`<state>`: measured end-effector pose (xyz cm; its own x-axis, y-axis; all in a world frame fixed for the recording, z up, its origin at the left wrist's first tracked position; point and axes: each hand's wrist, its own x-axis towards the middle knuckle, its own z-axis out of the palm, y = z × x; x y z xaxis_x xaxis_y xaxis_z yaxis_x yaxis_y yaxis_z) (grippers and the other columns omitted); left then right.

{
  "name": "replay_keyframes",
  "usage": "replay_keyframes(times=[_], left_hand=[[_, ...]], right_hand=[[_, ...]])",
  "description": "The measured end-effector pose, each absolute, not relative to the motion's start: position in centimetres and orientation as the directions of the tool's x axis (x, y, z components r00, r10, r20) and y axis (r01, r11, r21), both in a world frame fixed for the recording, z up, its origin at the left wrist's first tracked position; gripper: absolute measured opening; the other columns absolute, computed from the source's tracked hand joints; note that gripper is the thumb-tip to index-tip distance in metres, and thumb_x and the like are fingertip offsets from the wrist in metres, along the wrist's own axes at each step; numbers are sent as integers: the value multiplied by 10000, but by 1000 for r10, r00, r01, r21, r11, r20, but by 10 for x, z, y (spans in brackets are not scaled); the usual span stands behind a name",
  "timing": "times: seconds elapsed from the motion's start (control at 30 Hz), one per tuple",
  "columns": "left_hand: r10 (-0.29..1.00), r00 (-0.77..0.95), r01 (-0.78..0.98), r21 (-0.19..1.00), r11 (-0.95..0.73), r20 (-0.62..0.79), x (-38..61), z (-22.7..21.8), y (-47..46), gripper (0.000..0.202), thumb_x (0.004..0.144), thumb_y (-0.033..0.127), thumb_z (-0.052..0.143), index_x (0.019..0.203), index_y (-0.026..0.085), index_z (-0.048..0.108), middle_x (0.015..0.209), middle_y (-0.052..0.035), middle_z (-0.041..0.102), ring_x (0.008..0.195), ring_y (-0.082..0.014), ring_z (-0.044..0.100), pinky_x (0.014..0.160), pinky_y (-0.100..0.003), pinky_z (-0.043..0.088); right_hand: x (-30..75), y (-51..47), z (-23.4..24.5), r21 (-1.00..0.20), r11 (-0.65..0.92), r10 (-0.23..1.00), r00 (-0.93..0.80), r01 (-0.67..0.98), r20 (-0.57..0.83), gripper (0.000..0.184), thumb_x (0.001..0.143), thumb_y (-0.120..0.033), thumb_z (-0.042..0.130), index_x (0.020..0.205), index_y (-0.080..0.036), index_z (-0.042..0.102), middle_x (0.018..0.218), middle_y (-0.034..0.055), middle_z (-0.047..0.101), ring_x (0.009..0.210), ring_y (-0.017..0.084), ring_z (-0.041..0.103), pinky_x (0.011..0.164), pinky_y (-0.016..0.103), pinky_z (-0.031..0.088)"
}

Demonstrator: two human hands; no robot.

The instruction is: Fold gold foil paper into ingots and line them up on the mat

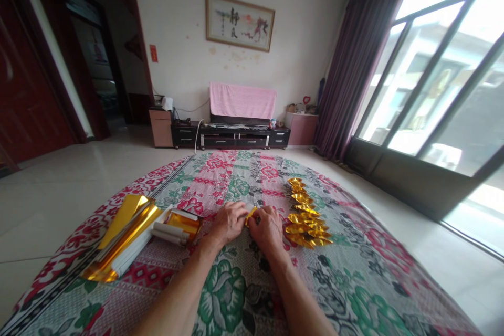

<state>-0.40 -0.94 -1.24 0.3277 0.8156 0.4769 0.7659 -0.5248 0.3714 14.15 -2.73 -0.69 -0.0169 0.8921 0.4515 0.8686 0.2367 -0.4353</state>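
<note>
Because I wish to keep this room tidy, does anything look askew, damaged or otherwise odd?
Yellowish-brown stains mark the pale wall below the framed picture. The picture also looks askew, sloping down to the right, though lens distortion may exaggerate this. Nothing odd stands out around the folded gold pieces.

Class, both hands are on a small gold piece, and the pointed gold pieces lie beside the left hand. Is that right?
No: the head view shows the pointed gold pieces beside the right hand, not the left hand.
</note>
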Motion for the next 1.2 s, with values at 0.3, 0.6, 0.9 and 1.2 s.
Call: replay_keyframes(times=[0.3, 0.6, 0.9, 1.2], left_hand=[[847, 260, 750, 455, -479, 463, -5, -15, -6, 187, 742, 169, 545, 837, 223, 697, 1089, -45, 621, 1028, -183, 529, 949, -327, 402], [864, 293, 758, 451, -471, 410, -6, -12, -7, 189, 741, 163, 536, 782, 233, 707, 1069, -33, 630, 1016, -182, 523, 939, -326, 402], [897, 292, 770, 474, -427, 333, -7, -14, 0, 192, 730, 159, 541, 773, 239, 709, 1084, -12, 619, 1036, -161, 522, 965, -281, 374], [919, 261, 765, 517, -383, 295, -7, -13, 1, 199, 713, 145, 545, 752, 241, 714, 1108, -18, 614, 1044, -167, 531, 944, -275, 392]], right_hand=[[147, -27, -4, -469, 401, 860, -146, 787, 489, 119, 779, -212, 542, 740, -223, 655, 926, 38, 608, 897, 181, 512, 813, 289, 343], [159, -19, -7, -490, 514, 842, -305, 704, 445, 156, 742, -143, 544, 716, -232, 670, 877, 19, 621, 853, 156, 544, 817, 281, 374], [167, -14, 1, -573, 568, 822, -431, 591, 372, 188, 649, -105, 588, 727, -225, 710, 893, 24, 643, 865, 157, 568, 848, 279, 398], [167, -16, 3, -555, 558, 830, -429, 617, 357, 147, 703, -174, 596, 750, -246, 715, 896, 13, 644, 854, 150, 570, 806, 265, 409]])
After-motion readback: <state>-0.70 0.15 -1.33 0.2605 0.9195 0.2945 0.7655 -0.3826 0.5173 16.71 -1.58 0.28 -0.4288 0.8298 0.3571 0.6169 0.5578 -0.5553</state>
